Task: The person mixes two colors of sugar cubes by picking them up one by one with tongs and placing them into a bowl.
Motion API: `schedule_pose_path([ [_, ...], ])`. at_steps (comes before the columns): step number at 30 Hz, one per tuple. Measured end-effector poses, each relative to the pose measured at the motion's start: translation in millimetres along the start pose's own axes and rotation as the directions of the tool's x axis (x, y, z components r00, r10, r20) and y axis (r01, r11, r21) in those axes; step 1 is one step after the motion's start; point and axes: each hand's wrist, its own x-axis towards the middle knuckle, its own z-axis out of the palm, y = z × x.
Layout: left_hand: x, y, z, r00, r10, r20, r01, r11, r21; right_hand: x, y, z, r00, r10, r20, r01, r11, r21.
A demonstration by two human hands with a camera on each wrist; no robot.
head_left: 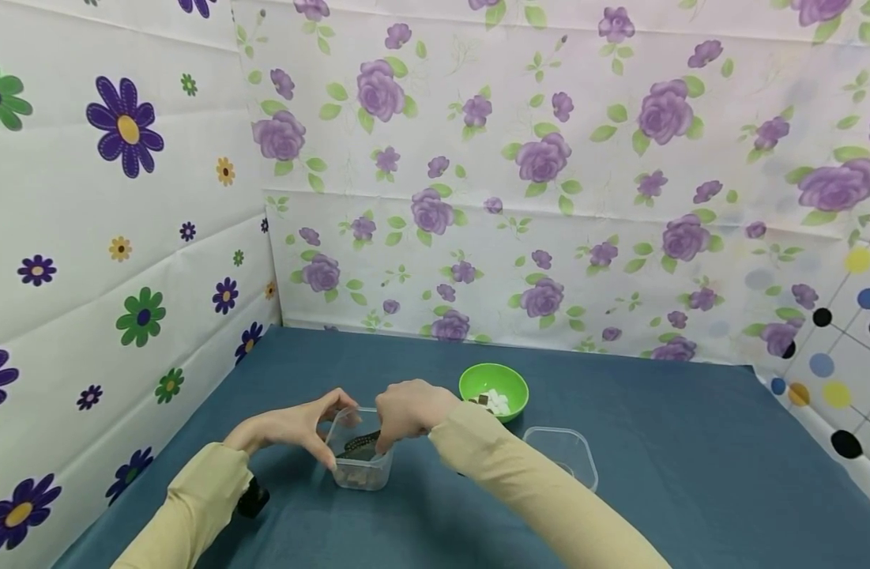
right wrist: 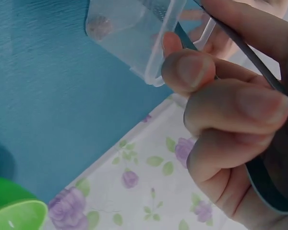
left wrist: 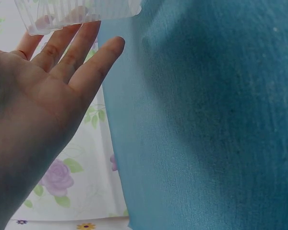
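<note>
A clear plastic container (head_left: 359, 477) stands on the blue cloth, with small brownish pieces visible through its wall. My left hand (head_left: 292, 425) holds its left side, thumb at the front corner and fingers toward the back. In the left wrist view, the fingers (left wrist: 79, 52) reach the container's underside edge (left wrist: 86, 18). Dark tongs (right wrist: 274, 187) are gripped in my right hand (head_left: 415, 407), above the container's right side. Their perforated ends (head_left: 362, 442) dip inside the container. Whether the tongs pinch anything cannot be seen.
Behind and right of the container, a green bowl (head_left: 521, 387) holds white cubes (head_left: 497, 401) and a few brown pieces. A clear lid-like plastic piece (head_left: 573, 452) lies to the right, partly behind my right sleeve. Flower-printed sheets (head_left: 477, 261) rise behind the table and on its left.
</note>
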Motion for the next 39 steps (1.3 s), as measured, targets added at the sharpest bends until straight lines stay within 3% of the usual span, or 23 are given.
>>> schedule_pose_path([
  [5,-0.6,-0.7,-0.2,1.0,0.003,0.0,-0.003,1.0,0.001,2.0,-5.6,-3.9,0.999,0.04,0.01,-0.04,0.998,-0.049],
  [13,0.0,-1.2,-1.9,1.0,0.014,0.003,-0.014,1.0,0.015,2.9,-3.4,-4.5,0.998,0.033,-0.055,-0.04,0.99,-0.134],
  [21,-0.1,-1.8,-2.1,1.0,0.011,0.002,-0.011,1.0,0.005,2.5,-6.2,-5.7,0.999,0.029,-0.026,-0.031,0.995,-0.097],
  [39,0.0,-0.2,0.9,1.0,0.018,-0.002,-0.018,1.0,-0.009,2.2,-12.9,-5.5,0.99,0.132,0.056,-0.133,0.991,0.021],
])
